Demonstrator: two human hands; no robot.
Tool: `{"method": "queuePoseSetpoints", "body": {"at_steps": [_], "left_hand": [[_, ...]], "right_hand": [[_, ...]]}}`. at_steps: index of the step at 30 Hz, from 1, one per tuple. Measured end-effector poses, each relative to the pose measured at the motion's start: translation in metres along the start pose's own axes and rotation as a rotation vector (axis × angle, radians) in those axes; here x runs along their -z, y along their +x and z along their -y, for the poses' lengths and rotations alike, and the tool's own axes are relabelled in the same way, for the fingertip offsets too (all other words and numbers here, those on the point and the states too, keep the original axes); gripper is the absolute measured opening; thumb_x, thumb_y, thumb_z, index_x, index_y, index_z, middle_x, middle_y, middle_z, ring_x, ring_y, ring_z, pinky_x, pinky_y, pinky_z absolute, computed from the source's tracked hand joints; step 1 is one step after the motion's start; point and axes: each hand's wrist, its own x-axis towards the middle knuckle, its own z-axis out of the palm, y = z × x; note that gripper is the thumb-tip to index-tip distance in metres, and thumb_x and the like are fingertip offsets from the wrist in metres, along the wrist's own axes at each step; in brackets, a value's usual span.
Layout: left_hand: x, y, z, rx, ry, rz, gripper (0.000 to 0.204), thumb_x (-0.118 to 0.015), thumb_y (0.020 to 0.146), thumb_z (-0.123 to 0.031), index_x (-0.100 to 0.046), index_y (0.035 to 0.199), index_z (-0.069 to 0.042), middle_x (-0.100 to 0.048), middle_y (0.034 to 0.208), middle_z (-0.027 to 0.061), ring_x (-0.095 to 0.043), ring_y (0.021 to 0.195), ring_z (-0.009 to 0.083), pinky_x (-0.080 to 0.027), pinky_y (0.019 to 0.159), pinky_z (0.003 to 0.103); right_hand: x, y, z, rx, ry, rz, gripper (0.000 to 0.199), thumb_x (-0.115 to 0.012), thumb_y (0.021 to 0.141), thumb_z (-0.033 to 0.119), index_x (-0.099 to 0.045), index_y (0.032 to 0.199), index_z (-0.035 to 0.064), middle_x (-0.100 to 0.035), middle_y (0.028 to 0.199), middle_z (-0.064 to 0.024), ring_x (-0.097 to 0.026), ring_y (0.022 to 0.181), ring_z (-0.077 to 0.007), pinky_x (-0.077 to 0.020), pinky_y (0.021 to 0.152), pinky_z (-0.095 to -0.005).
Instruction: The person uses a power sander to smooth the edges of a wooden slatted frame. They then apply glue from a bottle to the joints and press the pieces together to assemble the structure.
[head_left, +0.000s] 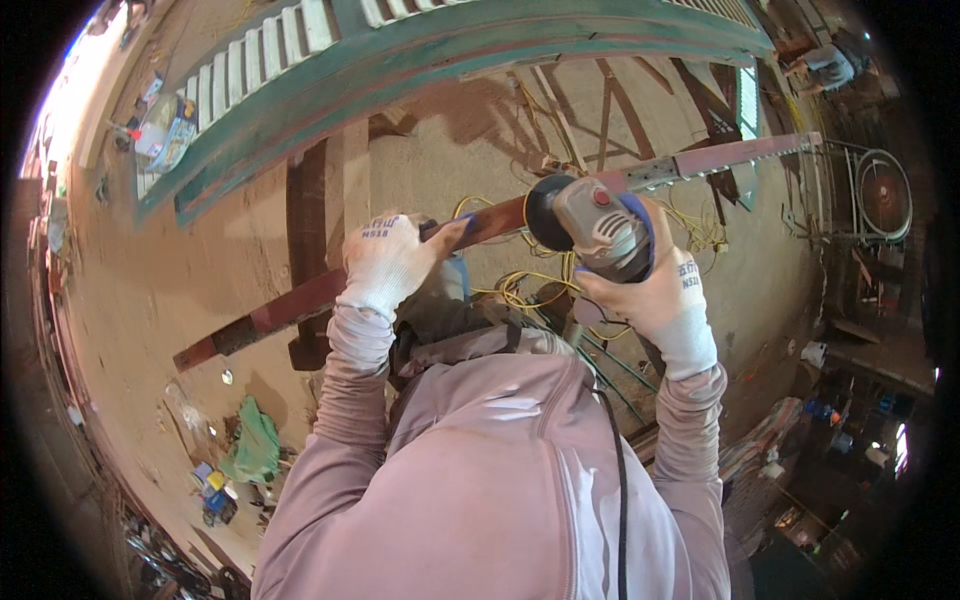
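In a white glove, my right hand (655,285) is wrapped round the body of a grey angle grinder (605,225) with a red button on top. The grinder's dark round head (547,212) lies against or just over a long reddish-brown bar (490,222); contact there cannot be made out. This bar slants across in front of me from lower left to upper right, and its right part shows a row of notches or holes along one edge. My left hand (385,260), also gloved, is closed on the bar left of the grinder, thumb along it.
Beyond the bar lies a large green frame (400,85) with white slats. A yellow cord (525,285) coils on the floor below. A plastic container (165,140) sits at far left, a green cloth (253,440) at lower left. A wheel (882,195) and another person (832,68) are at right.
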Motion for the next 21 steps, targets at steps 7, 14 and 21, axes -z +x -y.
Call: {"method": "queuePoseSetpoints", "body": {"at_steps": [7,14,21], "left_hand": [[0.012,-0.001,-0.001,-0.094,-0.137,0.094,0.057,-0.049,0.100,-0.061,-0.078,0.110,-0.013,-0.074,0.083,0.0149,-0.073,0.086,0.0333,-0.055,0.075,0.043],[0.001,0.007,0.001,-0.052,-0.029,-0.096,0.061,-0.069,0.083,-0.068,-0.078,0.096,-0.010,-0.074,0.087,0.0185,-0.072,0.085,0.0378,-0.056,0.075,0.047],[0.001,0.003,-0.007,-0.015,0.063,-0.121,0.052,-0.072,0.084,-0.058,-0.079,0.100,-0.010,-0.073,0.081,0.0197,-0.072,0.078,0.0376,-0.056,0.073,0.046]], "right_hand": [[0.012,-0.044,-0.088,-0.193,0.800,-0.153,0.063,-0.082,0.086,0.014,-0.051,0.140,0.0061,-0.071,0.104,-0.0080,-0.068,0.091,-0.0157,-0.0586,0.082,-0.0349],[-0.027,-0.089,-0.214,-0.701,1.309,-0.104,0.041,-0.077,0.092,0.031,-0.063,0.124,0.0101,-0.071,0.095,-0.0100,-0.071,0.080,-0.0259,-0.0608,0.069,-0.0425],[-0.158,-0.034,-0.330,-1.097,1.632,0.044,0.026,-0.071,0.096,0.037,-0.068,0.099,0.0111,-0.069,0.083,-0.0090,-0.069,0.071,-0.0269,-0.0585,0.067,-0.0421]]}}
